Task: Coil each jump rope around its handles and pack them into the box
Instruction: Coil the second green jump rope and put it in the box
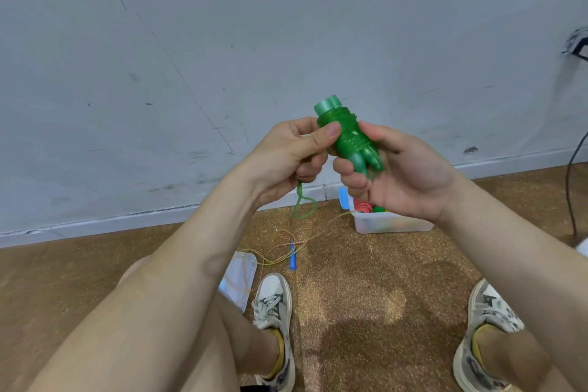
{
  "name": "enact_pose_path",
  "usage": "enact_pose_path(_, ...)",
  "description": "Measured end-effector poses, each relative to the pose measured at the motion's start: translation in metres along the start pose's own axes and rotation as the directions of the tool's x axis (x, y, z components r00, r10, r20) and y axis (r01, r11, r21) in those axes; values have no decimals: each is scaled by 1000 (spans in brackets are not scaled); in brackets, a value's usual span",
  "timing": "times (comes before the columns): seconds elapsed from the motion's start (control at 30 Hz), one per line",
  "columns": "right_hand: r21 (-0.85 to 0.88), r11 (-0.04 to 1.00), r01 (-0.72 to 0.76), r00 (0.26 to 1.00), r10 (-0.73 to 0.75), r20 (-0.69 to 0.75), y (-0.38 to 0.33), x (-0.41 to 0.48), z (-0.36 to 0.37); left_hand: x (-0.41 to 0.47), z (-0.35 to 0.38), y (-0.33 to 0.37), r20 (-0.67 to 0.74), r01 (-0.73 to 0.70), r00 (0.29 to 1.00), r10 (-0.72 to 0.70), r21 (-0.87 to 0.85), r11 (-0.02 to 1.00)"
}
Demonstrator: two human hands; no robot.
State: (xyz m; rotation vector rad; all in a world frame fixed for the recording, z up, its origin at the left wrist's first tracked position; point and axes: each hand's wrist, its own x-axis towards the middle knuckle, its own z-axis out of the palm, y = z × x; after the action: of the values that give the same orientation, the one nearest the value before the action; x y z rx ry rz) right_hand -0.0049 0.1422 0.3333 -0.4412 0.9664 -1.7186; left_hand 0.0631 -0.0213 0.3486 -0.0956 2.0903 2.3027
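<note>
while both hands grip the green jump rope (348,140) mid-frame, axis tilted upper-left to lower-right, left hand (286,153) pinches the loose tail (302,207), right hand (410,175) holds its lower end; box (391,223) sits lower right, nearer right hand.

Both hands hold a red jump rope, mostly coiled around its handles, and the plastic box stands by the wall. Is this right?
No: the head view shows a green jump rope, not red. The left hand and right hand hold it, mostly coiled around its handles, and the plastic box stands by the wall.
</note>
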Motion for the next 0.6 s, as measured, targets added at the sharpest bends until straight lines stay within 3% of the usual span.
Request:
enact_pose_path(0.1, -11, 998, -61, 992, 62, 106, 4, 2, 0, -3, 6, 0, 58, -17, 998, 10, 132, 991)
enact_pose_path(0.2, -164, 983, -81, 996, 73, -53, 6, 4, 2, -2, 9, 0, -98, -33, 994, 54, 202, 979)
enact_pose_path(0.33, -466, 885, -1, 961, -128, -246, 0, -1, 6, 3, 9, 2, -312, 9, 948, 64, 227, 974)
enact_pose_path(0.37, -595, 803, 31, 943, -220, -248, 0, -2, 7, 3, 10, 1, -345, 25, 936, 69, 260, 965)
enact_pose_path(0.4, -778, 627, 44, 912, -343, -225, 2, -2, 8, 4, 11, 0, -370, 47, 926, 72, 302, 952)
enact_pose_path(0.47, -992, 119, -50, 815, -570, -109, 9, 1, 7, 5, 15, -1, -364, 87, 928, 76, 410, 908)
enact_pose_path(0.5, -993, -36, -110, 777, -627, -63, 13, 2, 7, 5, 16, -1, -344, 104, 936, 73, 469, 877)
enact_pose_path(0.53, -986, -105, -132, 759, -651, -32, 16, 2, 7, 5, 17, 0, -321, 120, 945, 62, 516, 848)
enact_pose_path(0.6, -984, -131, -121, 748, -664, -4, 17, 3, 7, 4, 14, 4, -289, 144, 957, 29, 560, 816)
